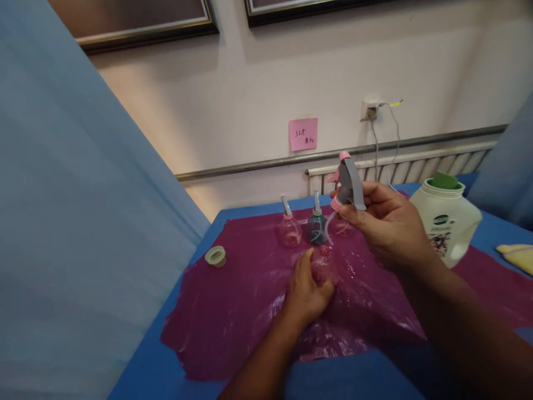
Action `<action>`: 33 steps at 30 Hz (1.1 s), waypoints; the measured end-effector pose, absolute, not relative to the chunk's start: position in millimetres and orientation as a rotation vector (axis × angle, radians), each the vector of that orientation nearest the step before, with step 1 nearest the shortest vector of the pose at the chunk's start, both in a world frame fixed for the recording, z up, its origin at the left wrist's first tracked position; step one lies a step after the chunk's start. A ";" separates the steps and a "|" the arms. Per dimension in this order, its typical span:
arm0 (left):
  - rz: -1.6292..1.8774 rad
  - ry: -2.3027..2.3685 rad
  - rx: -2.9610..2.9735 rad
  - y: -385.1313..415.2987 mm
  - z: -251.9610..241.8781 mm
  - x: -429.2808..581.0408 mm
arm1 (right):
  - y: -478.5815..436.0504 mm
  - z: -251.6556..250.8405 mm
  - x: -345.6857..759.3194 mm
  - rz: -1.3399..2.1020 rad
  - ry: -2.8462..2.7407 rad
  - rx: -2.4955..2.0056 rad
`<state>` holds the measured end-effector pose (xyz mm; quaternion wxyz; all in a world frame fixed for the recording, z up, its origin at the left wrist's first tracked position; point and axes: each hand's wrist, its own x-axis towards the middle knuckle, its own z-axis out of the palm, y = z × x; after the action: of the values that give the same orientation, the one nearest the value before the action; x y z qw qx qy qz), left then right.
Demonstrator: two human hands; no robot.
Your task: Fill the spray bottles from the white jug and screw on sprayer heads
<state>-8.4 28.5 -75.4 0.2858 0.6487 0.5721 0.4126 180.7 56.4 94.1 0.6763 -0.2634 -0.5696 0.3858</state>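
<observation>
My left hand is wrapped round a clear pink spray bottle with an uncapped neck, standing on the purple plastic sheet. Above and to the right, my right hand grips a grey and pink spray head between thumb and fingers. Its clear dip tube hangs down close to the bottle's mouth. Behind stand a pink spray bottle and a blue-green spray bottle, both with spray heads on. Another pink bottle is partly hidden behind my right hand and the tube.
At the right stands a large cream jug with a green piece in its mouth. A pale green cap lies at the left. A yellow cloth is at the right edge. Blue curtain hangs on the left; a radiator lines the wall.
</observation>
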 end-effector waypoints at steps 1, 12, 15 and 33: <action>1.094 1.526 1.746 28.8 -75.8 -9.3 | 57.1 88.6 182.0 0.885 -1.265 -0.604; 1.040 1.555 1.735 28.5 -64.4 -7.5 | 55.5 61.1 184.0 0.877 -1.203 -0.673; 1.036 1.539 1.749 28.6 -64.8 -7.8 | 52.3 64.0 183.6 0.832 -1.201 -0.668; 1.086 1.491 1.781 28.8 -61.6 -4.8 | 81.8 -30.8 186.6 1.238 -1.531 -0.742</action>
<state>-4.8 28.8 -61.6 0.2847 0.6657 0.5576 0.4061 186.6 81.8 -30.8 0.4959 -0.3062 -0.6318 0.5110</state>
